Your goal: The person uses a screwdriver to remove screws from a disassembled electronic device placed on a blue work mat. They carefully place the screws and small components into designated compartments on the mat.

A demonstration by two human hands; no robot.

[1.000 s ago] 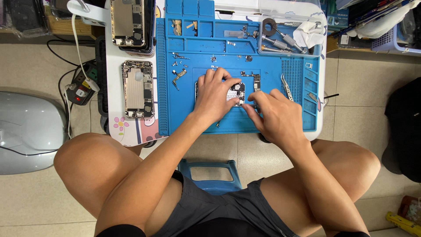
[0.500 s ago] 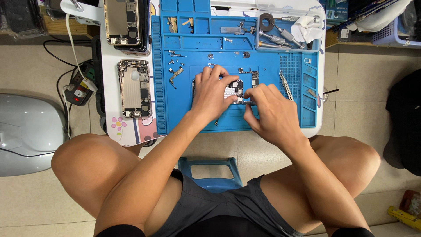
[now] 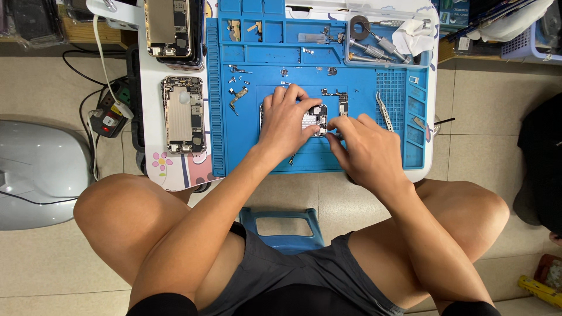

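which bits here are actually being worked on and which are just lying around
In use:
- left hand and right hand, both on the opened phone
- blue work mat under it

Lying about:
- tweezers
- two phone shells at left
- screwdrivers in clear tray
- power strip

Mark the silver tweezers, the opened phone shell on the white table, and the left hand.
silver tweezers [image 3: 384, 111], head view, mid-shaft.
opened phone shell [image 3: 184, 114], head view, centre of its inner plate.
left hand [image 3: 285, 121], head view, back of the hand.
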